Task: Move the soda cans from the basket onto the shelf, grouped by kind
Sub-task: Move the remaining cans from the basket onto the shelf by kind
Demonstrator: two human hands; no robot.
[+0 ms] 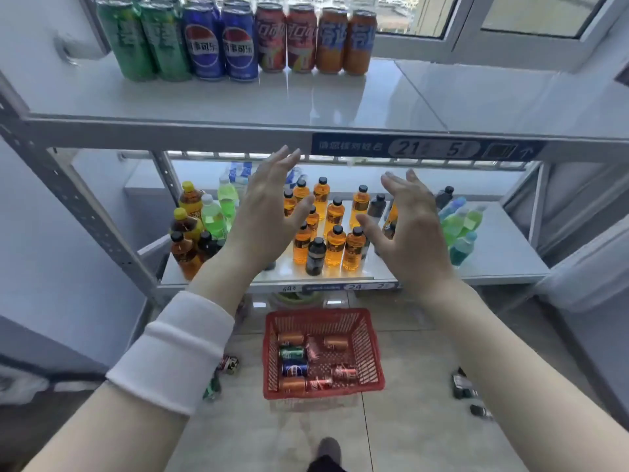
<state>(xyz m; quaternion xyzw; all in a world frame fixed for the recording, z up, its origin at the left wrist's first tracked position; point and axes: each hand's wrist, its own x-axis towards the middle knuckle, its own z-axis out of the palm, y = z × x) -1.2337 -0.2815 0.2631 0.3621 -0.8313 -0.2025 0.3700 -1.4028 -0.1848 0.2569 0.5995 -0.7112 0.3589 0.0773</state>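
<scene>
Left hand (269, 212) and right hand (412, 226) are both up before the front edge of the shelf (238, 103), fingers spread, palms facing, holding nothing. Sorted cans (238, 39) stand in pairs at its back left corner; loose cans (293, 368) lie in the red basket (370, 349) on the floor

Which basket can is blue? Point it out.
The blue can beside the green can, at the basket's left wall; all others are orange or red.
</scene>
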